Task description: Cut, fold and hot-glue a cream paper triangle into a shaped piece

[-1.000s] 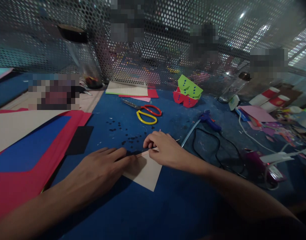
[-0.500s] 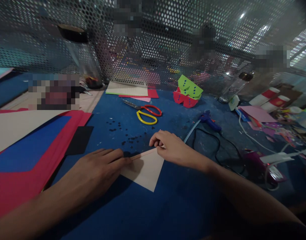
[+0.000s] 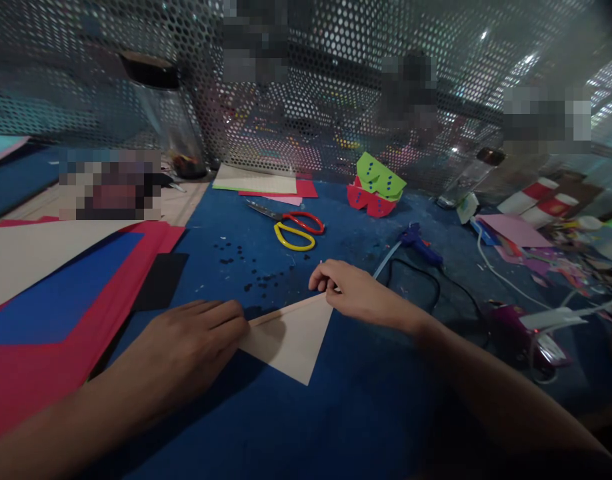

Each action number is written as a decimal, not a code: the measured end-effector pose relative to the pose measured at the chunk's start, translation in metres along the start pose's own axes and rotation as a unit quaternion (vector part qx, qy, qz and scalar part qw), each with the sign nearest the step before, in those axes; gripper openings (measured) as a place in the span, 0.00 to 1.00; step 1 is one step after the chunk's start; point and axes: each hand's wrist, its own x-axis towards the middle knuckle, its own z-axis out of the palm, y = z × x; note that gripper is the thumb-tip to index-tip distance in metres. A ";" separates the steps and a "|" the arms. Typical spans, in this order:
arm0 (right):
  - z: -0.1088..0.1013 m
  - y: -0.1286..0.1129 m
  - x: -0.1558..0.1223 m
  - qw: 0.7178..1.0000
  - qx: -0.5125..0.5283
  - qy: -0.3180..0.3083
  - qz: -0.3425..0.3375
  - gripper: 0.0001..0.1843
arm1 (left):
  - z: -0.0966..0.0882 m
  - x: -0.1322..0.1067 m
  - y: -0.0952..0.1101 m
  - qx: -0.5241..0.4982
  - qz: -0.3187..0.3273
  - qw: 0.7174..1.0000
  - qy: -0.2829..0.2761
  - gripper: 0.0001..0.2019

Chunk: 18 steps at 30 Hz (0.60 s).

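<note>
A pale sheet of paper lies on the blue table with a narrow folded strip along its far edge and one corner pointing toward me. My left hand has its fingers together on the left end of that fold, partly covering it. At the right end, my right hand is closed with curled fingers, its thumb side gripping the paper's corner. Beyond the hands lie scissors with one red and one yellow handle. Small black paper bits are scattered between the scissors and the sheet.
A blue glue gun with a black cord lies to the right. Green and red paper cut-outs stand near the perforated metal panel. Large coloured sheets are stacked at left, beside a glass jar. Paper scraps clutter the right.
My right hand has slid slightly right along the folded edge and my left hand slightly left, so more of the fold shows between them. The sheet has barely moved.
</note>
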 end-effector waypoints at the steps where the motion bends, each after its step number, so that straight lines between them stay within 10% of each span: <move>1: 0.000 0.000 0.000 1.000 -0.002 0.000 -0.001 0.19 | -0.001 0.001 0.001 0.004 0.001 1.000 0.002 0.18; 18: -0.001 0.009 -0.002 0.999 -0.026 0.006 -0.043 0.11 | 0.005 -0.004 -0.001 -0.003 -0.046 0.999 0.021 0.17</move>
